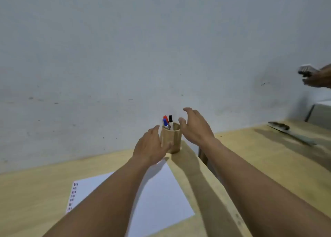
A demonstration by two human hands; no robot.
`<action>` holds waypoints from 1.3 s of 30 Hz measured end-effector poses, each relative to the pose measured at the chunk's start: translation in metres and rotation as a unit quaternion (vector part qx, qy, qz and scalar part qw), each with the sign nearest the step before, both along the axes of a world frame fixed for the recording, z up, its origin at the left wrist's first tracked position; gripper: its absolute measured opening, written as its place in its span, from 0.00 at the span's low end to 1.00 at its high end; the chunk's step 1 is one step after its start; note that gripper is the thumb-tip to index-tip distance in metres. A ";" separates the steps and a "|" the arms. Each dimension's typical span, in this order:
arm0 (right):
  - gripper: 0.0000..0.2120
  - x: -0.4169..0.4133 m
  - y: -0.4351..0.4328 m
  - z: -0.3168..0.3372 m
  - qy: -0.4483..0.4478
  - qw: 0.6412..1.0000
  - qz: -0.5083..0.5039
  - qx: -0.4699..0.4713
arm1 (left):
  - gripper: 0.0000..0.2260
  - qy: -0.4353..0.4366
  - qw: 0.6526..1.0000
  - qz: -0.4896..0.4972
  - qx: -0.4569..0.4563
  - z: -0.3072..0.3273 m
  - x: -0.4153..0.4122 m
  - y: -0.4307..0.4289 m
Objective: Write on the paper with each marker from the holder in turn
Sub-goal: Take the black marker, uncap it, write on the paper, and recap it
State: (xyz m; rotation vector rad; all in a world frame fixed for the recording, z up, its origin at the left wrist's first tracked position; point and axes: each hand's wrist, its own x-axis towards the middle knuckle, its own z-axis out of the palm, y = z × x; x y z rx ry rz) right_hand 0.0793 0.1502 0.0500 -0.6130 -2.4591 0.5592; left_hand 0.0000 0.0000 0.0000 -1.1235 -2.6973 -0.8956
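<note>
A round wooden holder (pixel 173 141) stands near the far edge of the table, close to the wall. Three markers stick out of it: a red-capped one (pixel 166 118), a blue-capped one (pixel 165 123) and a black-capped one (pixel 170 119). My left hand (pixel 150 147) is at the holder's left side, fingers spread, apparently touching its wall. My right hand (pixel 195 127) hovers open just right of the holder's rim, holding nothing. A white sheet of paper (pixel 159 195) lies on the table under my left forearm, with coloured marks along its left edge.
The wooden table (pixel 35 192) ends at a pale wall behind the holder. A second table (pixel 268 152) stands to the right across a narrow gap, with a long flat tool (pixel 290 132) on it. Another person's hand (pixel 317 77) holds a small object at the far right.
</note>
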 end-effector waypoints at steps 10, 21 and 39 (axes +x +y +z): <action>0.16 -0.036 0.020 -0.025 -0.005 0.996 0.010 -0.091 | 0.29 -0.138 0.985 0.023 0.099 -0.014 -0.008 0.049; 0.08 -0.055 0.030 -0.032 0.014 0.984 -0.028 -0.178 | 0.21 -0.129 0.982 0.044 0.129 -0.027 -0.013 0.056; 0.09 -0.024 -0.002 0.024 0.186 0.969 0.053 -0.155 | 0.33 -0.140 0.981 0.066 0.121 -0.010 -0.008 0.034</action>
